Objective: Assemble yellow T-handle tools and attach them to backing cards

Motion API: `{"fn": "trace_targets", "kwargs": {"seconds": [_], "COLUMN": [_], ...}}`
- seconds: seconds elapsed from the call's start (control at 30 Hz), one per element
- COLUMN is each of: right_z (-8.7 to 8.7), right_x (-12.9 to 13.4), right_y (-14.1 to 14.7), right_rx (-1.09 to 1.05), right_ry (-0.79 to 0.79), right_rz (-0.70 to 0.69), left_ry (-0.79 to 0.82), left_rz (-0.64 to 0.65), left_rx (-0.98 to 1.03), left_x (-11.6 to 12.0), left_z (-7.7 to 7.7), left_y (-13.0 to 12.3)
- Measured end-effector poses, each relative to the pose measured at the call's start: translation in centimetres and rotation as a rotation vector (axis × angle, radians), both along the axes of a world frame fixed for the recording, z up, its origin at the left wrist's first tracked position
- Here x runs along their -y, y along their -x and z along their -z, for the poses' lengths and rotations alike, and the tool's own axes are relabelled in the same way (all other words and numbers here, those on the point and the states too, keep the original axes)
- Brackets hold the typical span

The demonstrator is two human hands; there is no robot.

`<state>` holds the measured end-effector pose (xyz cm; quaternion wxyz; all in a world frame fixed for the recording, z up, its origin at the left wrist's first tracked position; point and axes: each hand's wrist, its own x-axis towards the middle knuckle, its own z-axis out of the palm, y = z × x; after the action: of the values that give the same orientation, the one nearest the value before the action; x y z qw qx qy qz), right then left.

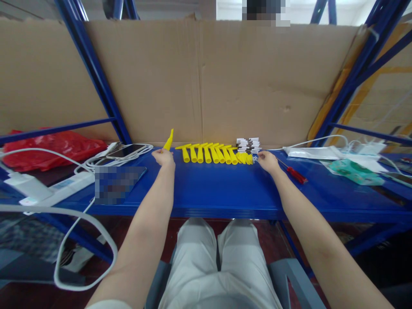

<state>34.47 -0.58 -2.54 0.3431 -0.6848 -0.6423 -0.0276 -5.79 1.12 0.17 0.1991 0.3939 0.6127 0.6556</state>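
Note:
My left hand [164, 157] is closed on a yellow plastic piece [169, 140], whose narrow end points upward. Just right of it, several matching yellow tube-shaped pieces [207, 153] lie in a row with their open ends towards me. My right hand [267, 161] has its fingers pinched at a little heap of small silvery metal parts [255, 158]; what the fingertips hold is too small to make out. Beside that heap lie small flat yellow pieces [244, 158]. Behind them sit white-and-black small parts [247, 145] in stacked rows.
A red-handled screwdriver [296, 175] lies right of my right hand. Further right are a white packet [313, 152] and a green tissue pack [355, 171]. At left are a power strip [61, 189], cables and a red bag [51, 150]. Cardboard [199, 81] walls the back.

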Motion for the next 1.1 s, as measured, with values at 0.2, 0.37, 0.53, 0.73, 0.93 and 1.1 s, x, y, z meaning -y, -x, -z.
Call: {"fn": "trace_targets", "kwargs": {"seconds": [0.2,0.37,0.53,0.73,0.93,1.1], "right_z": [-0.2,0.1,0.2,-0.1,-0.1,-0.2], "right_x": [0.3,-0.1,-0.2,0.2,0.3,0.3], "right_y": [0.2,-0.2,-0.2,0.2,0.3,0.3], "right_rx": [0.000,-0.007,-0.003,-0.015,-0.009,0.001], "right_ry": [0.003,-0.010,-0.012,0.023,0.034,0.040], "right_rz": [0.004,-0.007,-0.003,0.003,-0.003,0.008], "left_ry": [-0.258,-0.306,-0.269,-0.126,-0.063,-0.066], "left_rz": [0.006,0.327,0.571,0.472,0.315,0.288], "left_rx": [0.592,0.640,0.502,0.372,0.253,0.124], "left_x": [0.1,0.5,1.3,1.5,1.5,1.4], "left_z": [-2.0,-2.2,-2.6,-2.3,-1.9,-1.5], "left_y": [-1.7,-2.5,-3.9,-5.7,-6.1,-6.2]}}
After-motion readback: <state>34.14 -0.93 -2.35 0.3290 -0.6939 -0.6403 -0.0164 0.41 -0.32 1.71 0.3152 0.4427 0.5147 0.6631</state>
